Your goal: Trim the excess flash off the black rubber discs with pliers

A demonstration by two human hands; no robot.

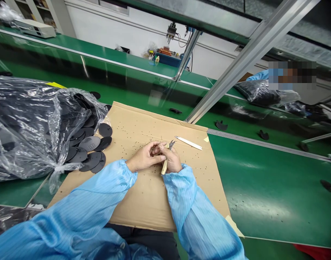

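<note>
In the middle of the view, my right hand [173, 160] is closed around a pair of cutting nippers [164, 167] with pale yellow handles. Their metal jaws stick out past my fingers, pointing up and away from me. My left hand [142, 157] meets the right one, its fingers curled and its thumb stretched toward the right hand. Whatever lies between the left fingers is hidden. Under both hands is a cardboard sheet [139, 206] strewn with tiny dark bits. A slim white knife-like tool [188, 143] rests just beyond my right hand.
Left of the cardboard, a large clear plastic bag [27, 133] spills round black discs [90, 143]. Several black curved pieces, one a clip-like part [221, 125], lie on the green belt. A metal post [249, 61] slants up behind the cardboard. A person [258, 75] is at the far right.
</note>
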